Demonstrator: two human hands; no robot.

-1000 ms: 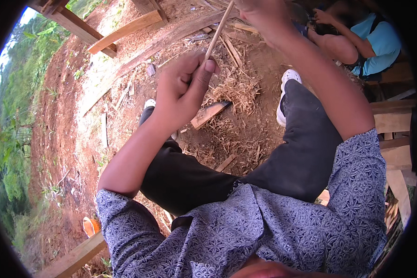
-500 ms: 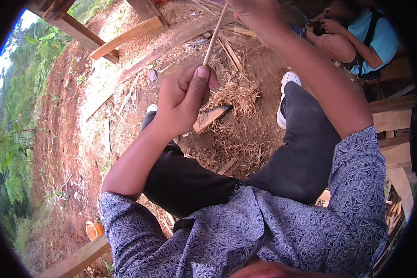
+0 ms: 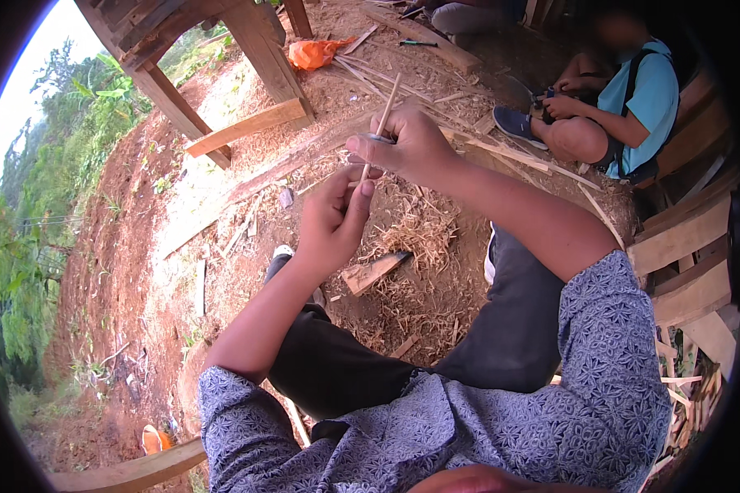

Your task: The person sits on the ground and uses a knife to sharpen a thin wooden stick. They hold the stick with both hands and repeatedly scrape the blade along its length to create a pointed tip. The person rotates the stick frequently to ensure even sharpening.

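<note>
A thin, pale wooden stick (image 3: pixel 390 100) slants upward in front of me. Its lower end is pinched between the thumb and fingers of my left hand (image 3: pixel 330 222), which is closed. Just above, my right hand (image 3: pixel 419 146) is closed around a thin grey blade-like piece (image 3: pixel 378 138) that lies across the stick. Most of that piece is hidden by the fingers, so its exact kind cannot be made out. The stick's top end sticks out past my right hand.
Curly wood shavings (image 3: pixel 423 230) and a wood offcut with a dark tip (image 3: pixel 376 272) lie between my legs. A person in a light-blue shirt (image 3: pixel 654 90) sits at the right. A wooden frame (image 3: pixel 251 127) stands far left, near an orange bag (image 3: pixel 314 54). Split wood lies at lower right.
My right hand has come down and toward me along the stick, close to my left hand. My left hand has dropped slightly in the picture. The view has tilted up, showing more ground ahead.
</note>
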